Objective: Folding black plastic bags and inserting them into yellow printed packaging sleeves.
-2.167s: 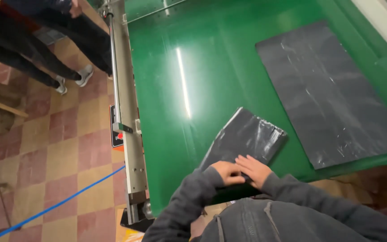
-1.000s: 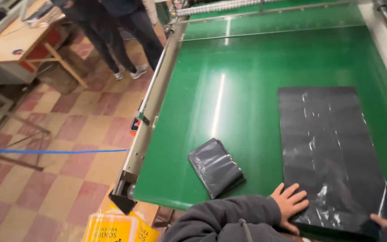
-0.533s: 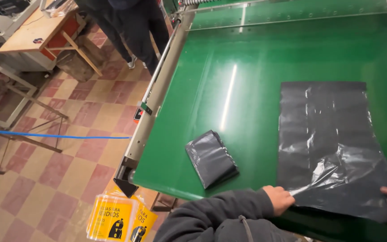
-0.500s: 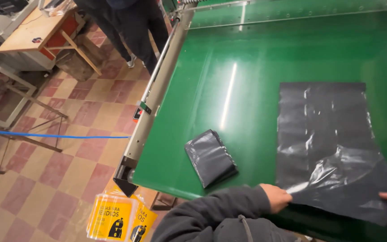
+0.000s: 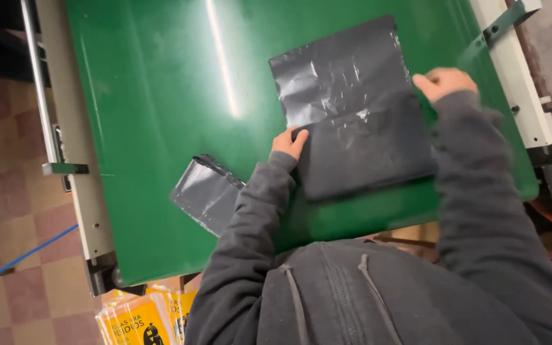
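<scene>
While my left hand point(image 5: 287, 142) and right hand point(image 5: 445, 82) pinch its edges, the glossy black plastic bag point(image 5: 352, 108) lies half-folded on smooth green table point(image 5: 154, 96).

the plastic sheet point(image 5: 352, 108) lies on the table point(image 5: 154, 96), right of centre, its near portion doubled over the far portion. the left hand point(image 5: 289, 142) rests on the left end of the fold line; the right hand point(image 5: 445, 82) sits at the sheet's right edge, near the table's right rail point(image 5: 512, 76). a folded bag bundle point(image 5: 206, 193) lies on the table left of and nearer than the sheet, just beside the left sleeve, apart from the sheet. the left rail point(image 5: 65, 128) runs along the table's left edge, floor point(image 5: 1, 211) beyond it. packets point(image 5: 135, 319) lie below the table's near left corner.
</scene>
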